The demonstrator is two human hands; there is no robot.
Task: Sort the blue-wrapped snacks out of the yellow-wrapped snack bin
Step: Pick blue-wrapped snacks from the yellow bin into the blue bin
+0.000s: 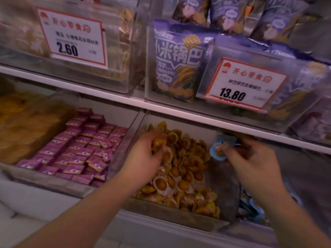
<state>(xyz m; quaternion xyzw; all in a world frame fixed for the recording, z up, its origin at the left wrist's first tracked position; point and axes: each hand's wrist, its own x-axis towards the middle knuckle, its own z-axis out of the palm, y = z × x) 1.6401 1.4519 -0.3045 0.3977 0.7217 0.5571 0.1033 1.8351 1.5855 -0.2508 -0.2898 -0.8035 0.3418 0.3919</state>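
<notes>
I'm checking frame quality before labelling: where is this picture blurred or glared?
Head view: motion blur smears the left hand, the right hand and its small blue-wrapped snacks; dim light; wide-angle bending of the white shelf edge; the white 13.80 price tag stays legible.

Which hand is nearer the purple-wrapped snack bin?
Left. The left hand digs in the yellow-wrapped snacks beside the purple-wrapped snack bin; the right hand, pinching blue-wrapped snacks, is farther right.

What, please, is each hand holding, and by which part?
Right hand pinches small blue-wrapped snacks by their right edges; left hand grips yellow-wrapped snacks from above.
</notes>
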